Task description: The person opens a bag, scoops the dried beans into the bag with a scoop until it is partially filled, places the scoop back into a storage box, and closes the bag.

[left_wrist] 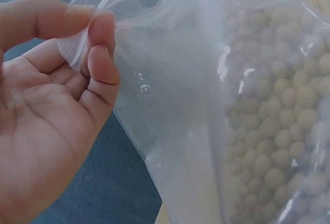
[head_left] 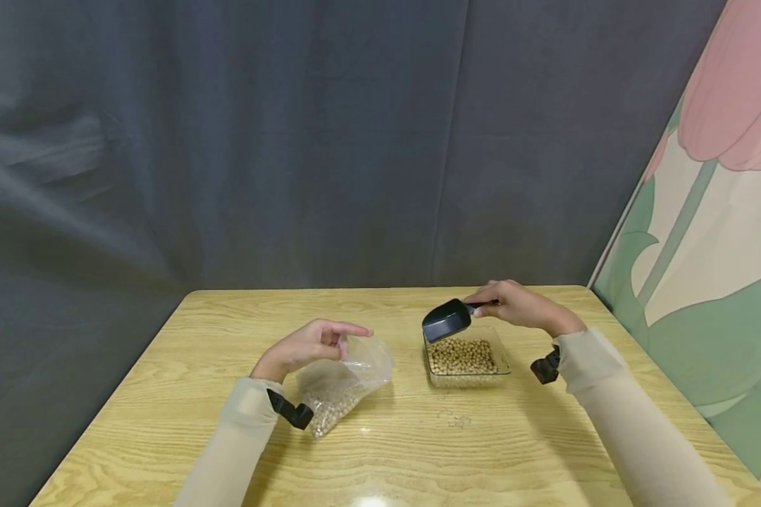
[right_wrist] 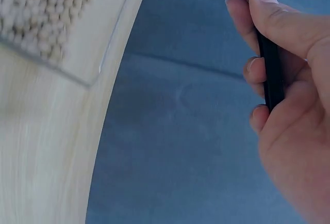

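My left hand (head_left: pixel 313 343) pinches the rim of a clear plastic bag (head_left: pixel 370 359) between thumb and fingers. Pale round beans (left_wrist: pixel 283 110) fill the lower part of the bag, which leans on the table. In my right hand (head_left: pixel 516 304) is a black scoop (head_left: pixel 447 320), its handle (right_wrist: pixel 270 69) gripped by curled fingers and thumb. The scoop's bowl hangs tilted over the back left corner of a clear rectangular container (head_left: pixel 469 380). Inside that container lies a layer of similar beans (head_left: pixel 463 356). The inside of the scoop is hidden in the right wrist view.
Both hands work over a light wooden table (head_left: pixel 228 352). A dark grey curtain (head_left: pixel 323 141) hangs right behind its far edge. To the right stands a panel painted with a tulip (head_left: pixel 704 246). Small marks (head_left: pixel 456 420) show on the wood in front of the container.
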### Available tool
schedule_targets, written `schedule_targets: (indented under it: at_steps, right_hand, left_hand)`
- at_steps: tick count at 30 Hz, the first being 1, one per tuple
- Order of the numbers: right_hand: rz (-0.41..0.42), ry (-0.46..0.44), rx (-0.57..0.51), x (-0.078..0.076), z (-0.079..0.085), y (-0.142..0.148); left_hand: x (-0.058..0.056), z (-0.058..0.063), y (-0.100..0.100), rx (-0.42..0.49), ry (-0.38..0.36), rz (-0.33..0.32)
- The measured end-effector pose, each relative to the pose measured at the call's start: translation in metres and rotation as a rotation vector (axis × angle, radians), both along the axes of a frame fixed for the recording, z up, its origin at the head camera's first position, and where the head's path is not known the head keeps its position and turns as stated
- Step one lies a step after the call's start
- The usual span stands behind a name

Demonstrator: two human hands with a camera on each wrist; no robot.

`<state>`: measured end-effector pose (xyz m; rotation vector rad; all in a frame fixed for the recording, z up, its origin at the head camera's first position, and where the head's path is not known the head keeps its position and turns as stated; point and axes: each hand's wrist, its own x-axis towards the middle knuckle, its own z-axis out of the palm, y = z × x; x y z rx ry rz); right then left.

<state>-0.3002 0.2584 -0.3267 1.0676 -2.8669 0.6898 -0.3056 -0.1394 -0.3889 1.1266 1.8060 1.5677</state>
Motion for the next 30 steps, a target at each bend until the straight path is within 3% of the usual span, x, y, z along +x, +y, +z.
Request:
schedule_targets:
  at_steps: [6,14,24,30]
  right_hand:
    - [-0.013,0.027,0.093,0.004,0.01,0.013]
    - [-0.006,-0.055,0.179,0.008,0.02,0.022]
    - [-0.065,-0.136,0.282,0.009,0.021,0.028]
    - [-0.054,-0.13,0.307,0.01,0.02,0.03]
  left_hand:
    - [0.0,-0.003,0.001,0.025,-0.009,-0.015]
    - [-0.002,-0.005,0.002,0.035,-0.018,-0.032]
    - [0.0,-0.004,0.005,0.008,-0.028,-0.009]
    - [-0.002,-0.008,0.004,0.034,-0.012,-0.033]
